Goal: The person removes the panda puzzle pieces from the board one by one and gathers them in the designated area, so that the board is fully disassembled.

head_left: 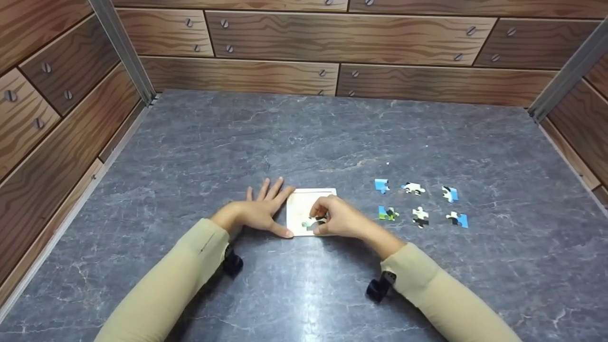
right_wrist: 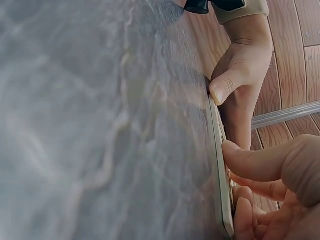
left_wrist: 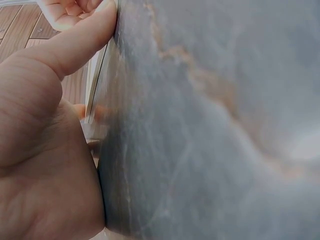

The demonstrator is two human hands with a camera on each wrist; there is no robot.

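A small square puzzle tray [head_left: 297, 202] with a pale face lies flat on the table. My left hand [head_left: 256, 213] rests at its left side, fingers spread, the thumb touching the tray's near left corner. Over the tray, my right hand [head_left: 338, 217] pinches a jigsaw piece [head_left: 312, 222] with green, white and black print between thumb and curled fingers, low against the tray's face. The right wrist view shows the tray edge [right_wrist: 217, 165] side-on, with the right thumb [right_wrist: 260, 161] at it; the piece is hidden there.
To the right lie several loose jigsaw pieces in two rows, among them a blue corner piece [head_left: 381, 185], a white and black piece [head_left: 420, 216] and a blue-edged piece [head_left: 458, 219]. Wood-patterned walls [head_left: 351, 38] bound the grey marbled table [head_left: 266, 137] at the back and sides.
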